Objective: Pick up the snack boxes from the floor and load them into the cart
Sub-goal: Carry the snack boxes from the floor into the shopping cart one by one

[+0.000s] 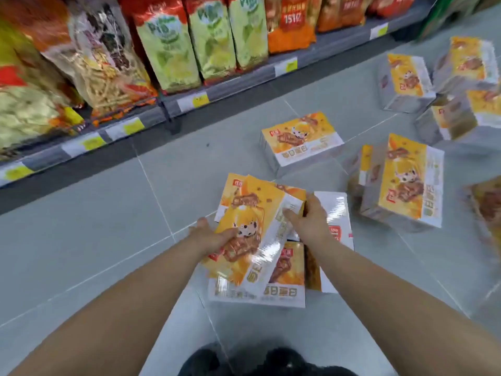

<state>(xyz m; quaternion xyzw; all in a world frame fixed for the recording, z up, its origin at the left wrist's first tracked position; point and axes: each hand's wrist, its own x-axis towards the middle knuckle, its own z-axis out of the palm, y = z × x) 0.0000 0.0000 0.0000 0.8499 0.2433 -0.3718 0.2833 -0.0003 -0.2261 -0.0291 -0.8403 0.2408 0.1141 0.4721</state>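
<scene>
Shoes [268, 362]: dark, fuzzy, at the bottom centre of the frame, on the grey tiled Floor [95, 226].
Left hand [214, 237]: thumb laid over the face of the Held snack box [254, 234], fingers under its left edge, gripping it.
Right hand [309, 215]: fingers curled round the upper right end of the same box.
Held snack box: centre of the frame, tilted, raised above the other boxes; orange face with a cartoon figure, white band down one side.
Boxes beneath [284, 283]: several of the same kind lying overlapped on the tiles under the hands.
Writing: a red logo tab in the corner and large Chinese characters on the white band, too blurred to read surely.
Middle box [301, 139]: flat on the tiles, just above centre.
Right box [406, 183]: a thick pack, tilted, at the right.
Far pile [461, 85]: more packs heaped at the upper right.
Shelf [244, 85]: across the upper left; green-yellow and orange snack bags, one showing "151".
Price tags [132, 126]: yellow, along the shelf edge, unreadable.
</scene>
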